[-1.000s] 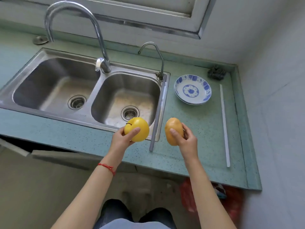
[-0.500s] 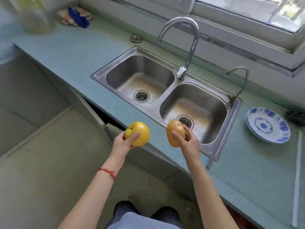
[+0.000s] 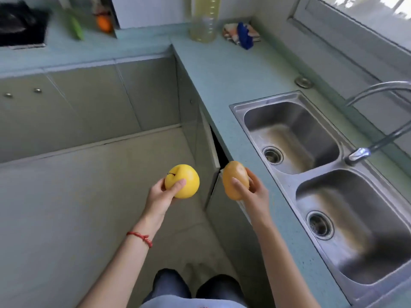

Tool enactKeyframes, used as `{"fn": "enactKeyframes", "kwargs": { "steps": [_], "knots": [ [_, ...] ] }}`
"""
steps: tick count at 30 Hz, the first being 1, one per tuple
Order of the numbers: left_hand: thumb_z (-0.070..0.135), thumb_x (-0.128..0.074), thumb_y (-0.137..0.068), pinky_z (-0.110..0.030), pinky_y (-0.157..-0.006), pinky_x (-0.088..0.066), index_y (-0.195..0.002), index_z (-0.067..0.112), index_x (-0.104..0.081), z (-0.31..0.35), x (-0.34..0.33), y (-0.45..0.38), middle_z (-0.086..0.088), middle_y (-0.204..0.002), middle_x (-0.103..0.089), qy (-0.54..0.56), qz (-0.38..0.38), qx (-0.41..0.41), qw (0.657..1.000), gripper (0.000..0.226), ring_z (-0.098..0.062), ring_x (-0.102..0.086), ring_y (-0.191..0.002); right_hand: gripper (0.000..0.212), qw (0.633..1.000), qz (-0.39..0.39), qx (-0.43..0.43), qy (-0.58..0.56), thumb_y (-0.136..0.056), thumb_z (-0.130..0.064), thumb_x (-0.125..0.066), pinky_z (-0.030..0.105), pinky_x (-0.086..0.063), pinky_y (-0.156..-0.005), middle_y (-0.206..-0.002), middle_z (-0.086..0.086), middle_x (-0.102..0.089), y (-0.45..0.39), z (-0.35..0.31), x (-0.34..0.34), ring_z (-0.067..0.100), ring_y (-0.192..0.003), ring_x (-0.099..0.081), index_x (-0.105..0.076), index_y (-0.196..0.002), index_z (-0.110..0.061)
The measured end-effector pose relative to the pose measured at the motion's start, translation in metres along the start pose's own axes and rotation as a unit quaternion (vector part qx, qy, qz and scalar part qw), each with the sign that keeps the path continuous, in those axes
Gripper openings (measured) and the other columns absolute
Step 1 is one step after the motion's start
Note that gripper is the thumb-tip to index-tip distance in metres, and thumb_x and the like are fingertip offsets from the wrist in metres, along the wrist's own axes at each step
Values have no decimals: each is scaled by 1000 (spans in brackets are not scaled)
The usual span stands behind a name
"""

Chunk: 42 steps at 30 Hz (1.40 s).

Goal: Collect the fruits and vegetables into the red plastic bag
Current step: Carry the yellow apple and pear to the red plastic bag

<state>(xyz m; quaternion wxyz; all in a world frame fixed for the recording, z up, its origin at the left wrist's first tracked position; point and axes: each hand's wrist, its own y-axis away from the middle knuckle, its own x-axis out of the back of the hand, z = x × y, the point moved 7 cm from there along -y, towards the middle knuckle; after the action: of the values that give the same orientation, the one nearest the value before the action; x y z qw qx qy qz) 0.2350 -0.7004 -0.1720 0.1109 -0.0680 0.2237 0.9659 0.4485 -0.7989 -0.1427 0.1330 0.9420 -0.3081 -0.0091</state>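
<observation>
Left hand: the left hand [image 3: 163, 193] grips a round, smooth yellow apple-like fruit [image 3: 182, 181] with a dark stem, thumb across its near face, fingers cupped beneath.
Right hand: the right hand [image 3: 253, 192] grips an oblong tan-brown potato [image 3: 235, 180] with a dull, matte skin, thumb on the near side, fingers wrapped behind.
Position: both items are carried in the air over the pale tiled floor [image 3: 66, 207], just off the front edge of the blue-green speckled tabletop [image 3: 222, 70]; the two sit near each other without touching.
Long axis: the potato stands nearly upright in the grip; the fruit is close to a sphere and has no axis to speak of.
Key relation: the red plastic bag is not in view, so which way it lies from either hand cannot be read here. Neither hand can be judged nearer to it.
Step, as judged: carrying two collected pieces; the drop into the bag is not yet done.
More produce: a blurred orange round fruit [image 3: 104, 23] and a green elongated vegetable [image 3: 76, 27] lie at the far left corner of the tabletop, well apart from both hands.
Surroundings: brushed stainless double sink [image 3: 311, 152] set into the tabletop at right, with a curved chrome tap [image 3: 378, 121]; a tall clear plastic bottle of yellowish liquid [image 3: 203, 21] at the far edge.
Handling: the smooth fruit would roll if set down.
</observation>
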Motion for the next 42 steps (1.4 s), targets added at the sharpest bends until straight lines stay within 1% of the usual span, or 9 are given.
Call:
{"fn": "enactKeyframes", "kwargs": {
  "steps": [6,10,15,20,24,28,33,38,42],
  "knots": [
    [48,-75,-43,-47,-92,-48,-92,14,-64,4,57,34,-5,-96,-65,41,131,-27,990,61,-22,-60,-93,71,989,-143,21,42,-64,-39,-70,7,-49,-64,-118,-3,-60,-5,-17,-60,1,-101,-58,-51,-130,-21],
    [48,-74,-43,-46,-92,-48,-88,16,-65,-5,90,65,-3,-94,-66,69,209,-38,975,56,-23,-59,-93,55,970,-234,25,64,-76,-28,-74,11,-50,-66,-115,-5,-63,3,-17,-101,0,-98,-61,-55,-127,-22],
    [49,-72,-41,-35,-79,-52,-88,17,-63,-22,135,110,-1,-93,-65,123,295,-46,946,57,-19,-60,-91,47,940,-326,29,94,-81,-20,-70,12,-50,-69,-114,-2,-64,27,-9,-160,-7,-88,-62,-56,-125,-19],
    [41,-76,-47,-38,-85,-51,-88,18,-63,-33,191,151,-2,-95,-65,167,374,-51,911,49,-20,-60,-93,46,910,-397,22,116,-81,-18,-69,10,-50,-68,-110,-1,-65,62,2,-220,-12,-81,-61,-56,-125,-17],
    [35,-72,-55,-37,-83,-52,-87,18,-62,-37,236,177,-4,-95,-64,174,416,-59,891,37,-22,-60,-93,45,891,-435,18,126,-81,-18,-69,8,-48,-65,-103,-9,-65,91,9,-269,-13,-80,-61,-55,-124,-19],
    [44,-73,-48,-33,-81,-52,-88,19,-63,-34,283,197,-3,-96,-65,185,437,-62,878,48,-17,-62,-92,45,877,-461,18,133,-80,-19,-70,9,-50,-67,-101,-10,-64,121,14,-321,-11,-80,-62,-55,-123,-18],
    [27,-72,-72,-29,-79,-51,-89,20,-62,-25,340,208,-4,-99,-64,194,464,-61,862,21,-19,-61,-96,45,865,-483,22,138,-80,-20,-70,8,-49,-67,-101,-11,-64,147,15,-383,-9,-84,-61,-56,-123,-19],
    [30,-71,-67,-22,-71,-51,-90,20,-62,-15,385,203,-1,-96,-64,203,468,-67,858,26,-11,-62,-89,49,863,-486,22,138,-78,-24,-72,20,-54,-78,-106,-6,-65,155,15,-429,0,-93,-62,-55,-124,-20],
    [27,-73,-71,-19,-69,-52,-90,20,-61,-6,418,188,0,-96,-64,206,476,-60,853,23,-10,-62,-89,52,858,-493,19,144,-71,-34,-73,14,-53,-71,-103,-10,-65,152,15,-466,-4,-87,-63,-56,-119,-26]
  ]
}}
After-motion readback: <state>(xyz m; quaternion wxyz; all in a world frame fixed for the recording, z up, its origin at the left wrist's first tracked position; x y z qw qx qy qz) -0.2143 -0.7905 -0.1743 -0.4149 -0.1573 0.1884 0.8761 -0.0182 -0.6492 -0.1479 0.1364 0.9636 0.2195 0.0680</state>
